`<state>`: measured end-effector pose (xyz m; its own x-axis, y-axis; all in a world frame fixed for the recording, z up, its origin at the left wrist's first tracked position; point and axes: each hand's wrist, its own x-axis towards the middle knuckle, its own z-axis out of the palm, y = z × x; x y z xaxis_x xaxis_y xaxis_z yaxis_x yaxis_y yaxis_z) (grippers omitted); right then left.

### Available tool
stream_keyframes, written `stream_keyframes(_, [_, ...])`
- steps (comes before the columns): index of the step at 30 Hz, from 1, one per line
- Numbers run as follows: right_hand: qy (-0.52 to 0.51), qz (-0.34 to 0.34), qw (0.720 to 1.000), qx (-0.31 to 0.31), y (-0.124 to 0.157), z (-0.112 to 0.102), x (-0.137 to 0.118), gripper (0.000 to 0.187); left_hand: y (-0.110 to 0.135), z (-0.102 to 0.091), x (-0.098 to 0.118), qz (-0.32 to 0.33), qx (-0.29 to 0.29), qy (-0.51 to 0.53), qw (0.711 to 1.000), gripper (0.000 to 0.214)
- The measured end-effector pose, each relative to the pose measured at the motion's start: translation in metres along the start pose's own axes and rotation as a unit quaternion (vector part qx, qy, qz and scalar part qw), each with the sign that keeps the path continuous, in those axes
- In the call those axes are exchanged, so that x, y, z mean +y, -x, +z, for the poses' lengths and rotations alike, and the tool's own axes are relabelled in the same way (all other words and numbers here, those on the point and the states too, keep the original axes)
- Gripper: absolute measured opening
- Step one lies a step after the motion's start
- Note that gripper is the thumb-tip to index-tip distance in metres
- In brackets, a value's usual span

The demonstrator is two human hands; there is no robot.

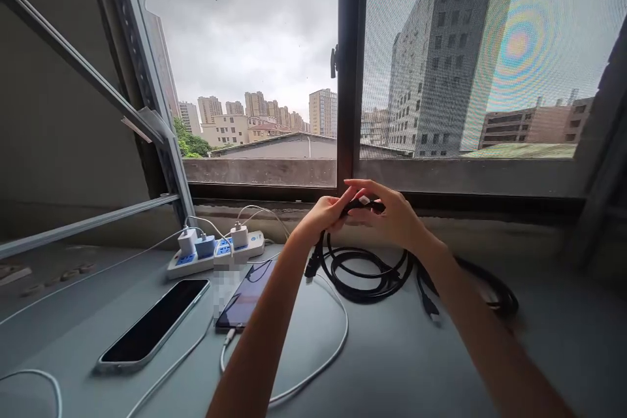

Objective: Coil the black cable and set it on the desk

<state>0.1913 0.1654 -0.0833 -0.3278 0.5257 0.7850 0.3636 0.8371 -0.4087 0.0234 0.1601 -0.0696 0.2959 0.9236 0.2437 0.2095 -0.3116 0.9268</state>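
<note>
Both hands are raised in front of the window sill, close together. My left hand (323, 214) pinches a black cable (365, 274) near its top. My right hand (392, 215) curls its fingers over the same cable, where a small white tag shows. The cable hangs from my hands in coiled loops that rest on the grey table (401, 359). One loose plug end dangles by my left wrist. Another lies on the table under my right forearm.
A white power strip (215, 251) with several chargers sits at the back left. Two phones lie on the table: a large one (154, 328) and a second (247, 295) plugged into a white cable (313, 366). More black cable (494, 290) lies at the right. The window frame is directly behind.
</note>
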Motion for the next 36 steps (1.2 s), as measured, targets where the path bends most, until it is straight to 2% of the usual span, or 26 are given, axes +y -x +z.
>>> stream_keyframes(5, [-0.043,0.008,0.995,0.087,-0.004,-0.006,0.0,0.021,0.007,-0.013,0.005,0.002,-0.063,-0.006,0.998,0.057])
stream_keyframes(8, [-0.091,0.035,0.986,0.138,-0.007,-0.005,0.009,0.026,0.011,-0.024,0.003,-0.013,-0.092,-0.041,0.995,0.058])
stream_keyframes(11, [-0.106,0.118,0.975,0.153,-0.008,0.002,0.028,0.039,0.01,-0.032,-0.007,-0.049,-0.114,-0.061,0.99,0.061])
stream_keyframes(13, [-0.098,0.173,0.972,0.125,-0.005,0.009,0.044,0.048,0.006,-0.033,-0.019,-0.08,-0.098,-0.066,0.99,0.065])
stream_keyframes(16, [-0.069,0.194,0.977,0.059,0.003,0.017,0.067,0.043,-0.007,-0.029,-0.042,-0.098,-0.014,-0.072,0.992,0.067])
stream_keyframes(19, [-0.012,0.205,0.979,-0.012,0.015,0.023,0.086,0.035,-0.02,-0.022,-0.069,-0.1,0.077,-0.107,0.986,0.056])
stream_keyframes(22, [0.049,0.23,0.969,-0.071,0.027,0.03,0.105,0.033,-0.028,-0.015,-0.094,-0.123,0.11,-0.157,0.974,0.039])
stream_keyframes(26, [0.107,0.269,0.948,-0.136,0.04,0.042,0.127,0.034,-0.031,-0.007,-0.12,-0.173,0.096,-0.244,0.949,0.017])
stream_keyframes(29, [0.132,0.281,0.936,-0.166,0.048,0.051,0.137,0.036,-0.028,-0.001,-0.13,-0.181,0.085,-0.316,0.927,0.019])
stream_keyframes(33, [0.154,0.289,0.926,-0.19,0.054,0.06,0.143,0.035,-0.02,0.004,-0.124,-0.15,0.054,-0.405,0.9,0.036])
stream_keyframes(36, [0.174,0.299,0.917,-0.199,0.058,0.062,0.144,0.031,-0.015,0.009,-0.108,-0.117,-0.012,-0.437,0.892,0.049])
